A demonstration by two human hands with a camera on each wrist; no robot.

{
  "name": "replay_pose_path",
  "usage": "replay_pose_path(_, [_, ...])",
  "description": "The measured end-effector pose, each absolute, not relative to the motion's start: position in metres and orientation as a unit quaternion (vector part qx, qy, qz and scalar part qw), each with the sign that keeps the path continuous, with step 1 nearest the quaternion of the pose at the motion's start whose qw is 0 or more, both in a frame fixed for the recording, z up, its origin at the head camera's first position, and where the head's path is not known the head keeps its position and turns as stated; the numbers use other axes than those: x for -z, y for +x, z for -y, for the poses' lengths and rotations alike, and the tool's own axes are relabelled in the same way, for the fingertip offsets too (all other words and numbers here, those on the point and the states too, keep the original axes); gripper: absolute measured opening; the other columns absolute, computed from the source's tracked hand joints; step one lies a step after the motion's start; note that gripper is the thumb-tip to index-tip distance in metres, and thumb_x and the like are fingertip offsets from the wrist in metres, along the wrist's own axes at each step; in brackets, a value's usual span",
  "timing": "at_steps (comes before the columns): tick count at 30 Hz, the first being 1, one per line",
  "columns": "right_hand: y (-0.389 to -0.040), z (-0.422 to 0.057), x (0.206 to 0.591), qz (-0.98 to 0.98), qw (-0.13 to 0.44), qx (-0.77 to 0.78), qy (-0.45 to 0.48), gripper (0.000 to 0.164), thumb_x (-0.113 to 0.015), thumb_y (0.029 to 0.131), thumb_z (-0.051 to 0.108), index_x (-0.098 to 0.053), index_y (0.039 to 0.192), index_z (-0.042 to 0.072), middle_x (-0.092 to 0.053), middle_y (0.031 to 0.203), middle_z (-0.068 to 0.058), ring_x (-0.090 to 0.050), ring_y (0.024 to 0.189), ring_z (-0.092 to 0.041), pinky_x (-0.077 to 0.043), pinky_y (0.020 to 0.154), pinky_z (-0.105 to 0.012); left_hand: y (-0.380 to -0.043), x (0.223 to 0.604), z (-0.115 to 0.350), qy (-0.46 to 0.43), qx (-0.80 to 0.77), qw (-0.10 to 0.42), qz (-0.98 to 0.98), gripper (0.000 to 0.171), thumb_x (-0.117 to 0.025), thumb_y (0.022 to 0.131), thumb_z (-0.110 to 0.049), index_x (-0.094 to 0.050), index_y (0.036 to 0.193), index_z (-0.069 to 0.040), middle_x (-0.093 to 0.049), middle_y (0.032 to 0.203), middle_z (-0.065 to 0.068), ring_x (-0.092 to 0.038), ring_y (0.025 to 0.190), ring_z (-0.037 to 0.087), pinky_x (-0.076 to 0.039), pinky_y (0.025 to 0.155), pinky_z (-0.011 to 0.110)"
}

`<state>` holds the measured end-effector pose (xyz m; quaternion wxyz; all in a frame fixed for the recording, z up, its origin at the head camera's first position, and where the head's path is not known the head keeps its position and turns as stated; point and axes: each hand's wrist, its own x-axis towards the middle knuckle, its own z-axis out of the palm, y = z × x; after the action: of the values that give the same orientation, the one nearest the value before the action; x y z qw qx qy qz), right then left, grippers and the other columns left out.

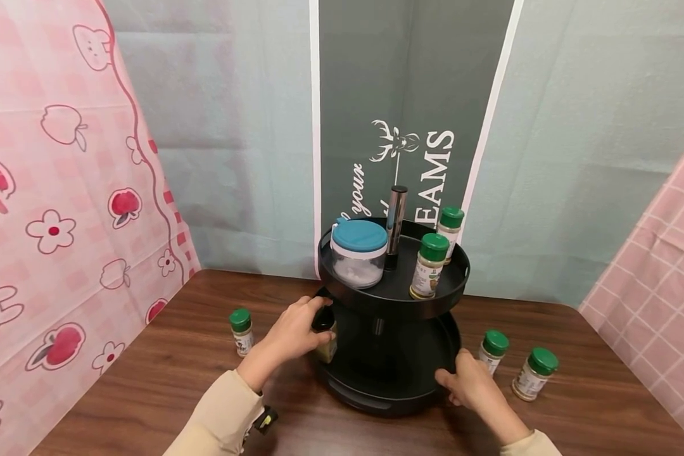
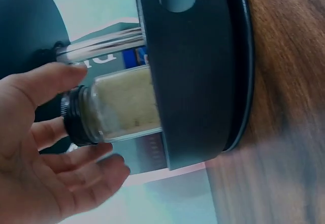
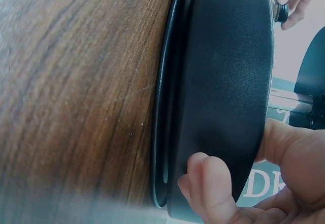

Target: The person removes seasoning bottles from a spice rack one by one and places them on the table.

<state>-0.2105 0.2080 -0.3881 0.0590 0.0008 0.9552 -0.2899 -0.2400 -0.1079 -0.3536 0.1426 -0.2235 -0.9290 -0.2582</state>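
Observation:
A black two-tier turntable rack (image 1: 387, 392) stands on the wooden table. At the left of its lower tray is a glass jar (image 2: 127, 102) with a black lid and pale greenish-yellow contents. My left hand (image 1: 299, 326) holds the jar near its lid, thumb on one side and fingers on the other. The jar's base is hidden behind the tray wall. On the right, my right hand (image 1: 470, 380) grips the lower tray's rim (image 3: 228, 82), thumb over the inner side and curled fingers outside. The upper tray carries a blue-lidded clear container (image 1: 358, 253) and two green-capped shakers (image 1: 427, 269).
Right of the rack stand two more green-capped shakers (image 1: 532, 373), one close behind my right hand. Another green-capped shaker (image 1: 242, 332) stands left of my left hand. A chrome post (image 1: 396, 221) rises through the upper tray. Printed cloths (image 1: 251, 158) hang around the table (image 1: 165, 380).

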Motion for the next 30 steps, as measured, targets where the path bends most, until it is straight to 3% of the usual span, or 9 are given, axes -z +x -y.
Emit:
replay_pose_path(7, [-0.210,-0.208,0.388,-0.954,0.060,0.294,0.002,0.052,-0.057,0.079,0.016,-0.037,0.108,-0.022,-0.055,0.050,-0.006,-0.053,0.042,-0.017,-0.046,0.050,-0.033,-0.248,0.363,0.107,-0.243,0.268,0.158,0.919,0.058,-0.075,0.068,-0.026,-0.055,0.119,-0.006,-0.058,0.100,0.014,-0.055,0.087,0.026,-0.048,0.075,0.044])
replay_pose_path(13, [-0.209,-0.207,0.389,-0.952,0.055,0.300,0.005,0.050,-0.057,0.078,0.015,-0.038,0.107,-0.021,-0.055,0.049,-0.006,-0.052,0.042,-0.017,-0.046,0.049,-0.032,-0.252,0.366,0.106,-0.243,0.267,0.139,0.922,0.061,-0.079,0.062,-0.026,-0.056,0.114,-0.006,-0.060,0.102,0.015,-0.056,0.090,0.026,-0.048,0.076,0.043])
replay_pose_path(21, [-0.209,-0.207,0.389,-0.953,0.043,0.300,0.003,0.043,-0.057,0.076,0.015,-0.042,0.101,-0.017,-0.054,0.049,-0.006,-0.053,0.041,-0.017,-0.045,0.047,-0.032,-0.253,0.365,0.105,-0.239,0.277,0.121,0.923,0.056,-0.079,0.063,-0.022,-0.056,0.111,-0.005,-0.061,0.102,0.014,-0.056,0.090,0.025,-0.048,0.075,0.044])
replay_pose_path(30, [-0.210,-0.209,0.388,-0.953,0.056,0.298,0.002,0.050,-0.056,0.077,0.016,-0.038,0.107,-0.021,-0.054,0.050,-0.006,-0.053,0.042,-0.017,-0.045,0.051,-0.033,-0.255,0.362,0.104,-0.236,0.265,0.122,0.927,0.055,-0.079,0.062,-0.026,-0.058,0.109,-0.006,-0.063,0.099,0.011,-0.057,0.086,0.021,-0.049,0.072,0.039])
